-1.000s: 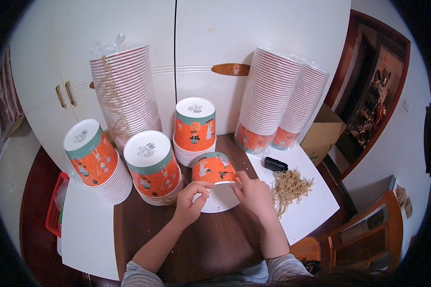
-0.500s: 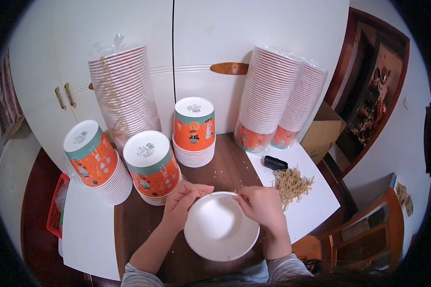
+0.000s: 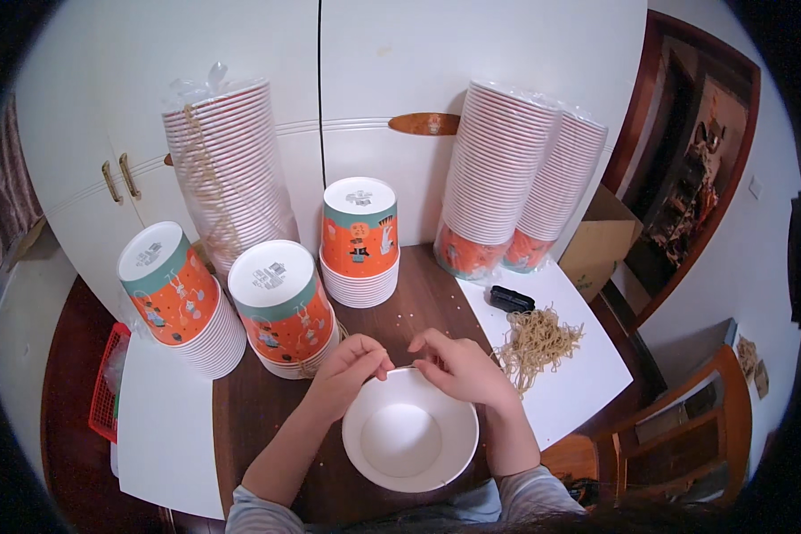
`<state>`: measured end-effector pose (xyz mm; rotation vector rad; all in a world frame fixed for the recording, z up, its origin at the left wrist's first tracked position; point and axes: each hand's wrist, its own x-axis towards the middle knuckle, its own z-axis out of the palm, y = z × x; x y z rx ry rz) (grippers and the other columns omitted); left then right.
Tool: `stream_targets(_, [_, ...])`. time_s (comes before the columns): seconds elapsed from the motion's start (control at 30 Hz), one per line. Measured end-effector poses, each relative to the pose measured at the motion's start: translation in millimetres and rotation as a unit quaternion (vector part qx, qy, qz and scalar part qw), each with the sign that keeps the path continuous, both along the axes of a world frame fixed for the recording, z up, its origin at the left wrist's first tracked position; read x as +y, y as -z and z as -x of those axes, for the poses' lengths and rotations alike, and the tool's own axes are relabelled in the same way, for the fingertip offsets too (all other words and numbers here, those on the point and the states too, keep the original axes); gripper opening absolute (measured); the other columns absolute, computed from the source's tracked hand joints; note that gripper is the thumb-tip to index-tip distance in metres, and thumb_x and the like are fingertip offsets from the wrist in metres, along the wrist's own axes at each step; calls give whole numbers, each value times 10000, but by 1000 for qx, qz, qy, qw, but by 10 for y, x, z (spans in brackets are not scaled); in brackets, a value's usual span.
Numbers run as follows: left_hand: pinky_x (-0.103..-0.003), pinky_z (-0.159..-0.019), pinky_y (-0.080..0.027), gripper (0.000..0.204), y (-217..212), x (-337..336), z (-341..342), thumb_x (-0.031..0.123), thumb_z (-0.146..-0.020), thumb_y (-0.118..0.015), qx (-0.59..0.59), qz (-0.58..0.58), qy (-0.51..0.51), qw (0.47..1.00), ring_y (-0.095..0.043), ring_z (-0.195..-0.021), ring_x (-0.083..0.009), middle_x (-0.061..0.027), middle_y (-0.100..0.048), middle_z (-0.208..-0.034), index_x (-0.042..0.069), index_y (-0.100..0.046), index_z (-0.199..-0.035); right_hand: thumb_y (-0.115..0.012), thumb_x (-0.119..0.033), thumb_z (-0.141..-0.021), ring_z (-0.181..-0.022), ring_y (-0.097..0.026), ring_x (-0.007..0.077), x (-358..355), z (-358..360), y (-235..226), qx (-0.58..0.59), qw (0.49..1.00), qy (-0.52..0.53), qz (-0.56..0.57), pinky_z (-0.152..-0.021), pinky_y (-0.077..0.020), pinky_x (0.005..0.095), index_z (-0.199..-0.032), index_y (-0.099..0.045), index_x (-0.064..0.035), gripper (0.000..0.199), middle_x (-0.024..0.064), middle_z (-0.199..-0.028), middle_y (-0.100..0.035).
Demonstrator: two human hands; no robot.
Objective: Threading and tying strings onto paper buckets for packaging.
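Observation:
A white paper tub (image 3: 409, 440) stands mouth up in front of me, tilted so that its inside shows. My left hand (image 3: 354, 369) is closed in a pinch at the far left of its rim. My right hand (image 3: 454, 363) has its fingers curled and pinched at the far right of the same rim. Between the fingertips a short bit of thin tan cord (image 3: 407, 366) shows at the rim; its ends are hidden by the fingers. A loose tangle of similar tan cord (image 3: 543, 345) lies on the white surface to the right.
Upside-down stacks of orange and green printed tubs (image 3: 280, 303) stand left and behind, with another stack (image 3: 361, 236) farther back. Tall wrapped stacks (image 3: 231, 169) lean near the white cupboard. A small black object (image 3: 512, 299) lies by the cord; a wooden chair (image 3: 685, 436) is at right.
Both hands have shifted slightly at the rim, and the right hand has lifted its fingers and moved left. The tub has tipped a little, its base now showing as a round disc.

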<state>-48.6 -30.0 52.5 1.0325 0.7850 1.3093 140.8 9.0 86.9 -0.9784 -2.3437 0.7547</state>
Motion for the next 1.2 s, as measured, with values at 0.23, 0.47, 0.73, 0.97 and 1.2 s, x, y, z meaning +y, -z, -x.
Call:
stream_targets(0.23, [-183,-598,-447,108,123,78,16,5,-794,-563,66,7,-14,998,-550,-684,-68,-33,-589,-787,-6,-556,-901,-469,-8,-846,-622,-529,74,78,43,40,199,941,-114,250,-531,-414,217,-979,-482,-30,135,23,-810,-608])
stream_targets(0.47, [-174,-597,-438,123,219,78,32,21,-776,-599,154,-60,-2,986,-536,-700,-35,-11,-588,-777,-6,-581,-895,-428,23,-846,-645,-538,73,51,139,37,304,887,-139,318,-561,-419,194,-1063,-478,-17,227,38,-901,-598])
stream_targets(0.73, [-191,-626,-443,121,110,71,52,48,-798,-567,239,-79,-71,965,-552,-707,-62,-32,-594,-809,-9,-609,-896,-625,-190,-753,-730,-572,169,102,63,36,4,995,0,98,-651,-455,275,-887,-556,-62,198,78,-901,-563])
stream_targets(0.97, [-211,-667,-458,148,61,26,20,20,-811,-527,209,-84,-62,972,-572,-752,-92,-62,-588,-859,-24,-599,-931,-674,-273,-671,-811,-571,249,51,181,176,-130,985,18,-116,-660,-467,358,-805,-591,-87,243,66,-814,-552])
stream_targets(1.2, [-205,-648,-462,155,44,21,26,29,-822,-522,210,-94,-68,971,-576,-737,-93,-63,-588,-869,-23,-591,-950,-564,-191,-713,-729,-586,239,75,166,222,-86,983,-1,-162,-622,-482,373,-733,-590,-85,111,43,-725,-588])
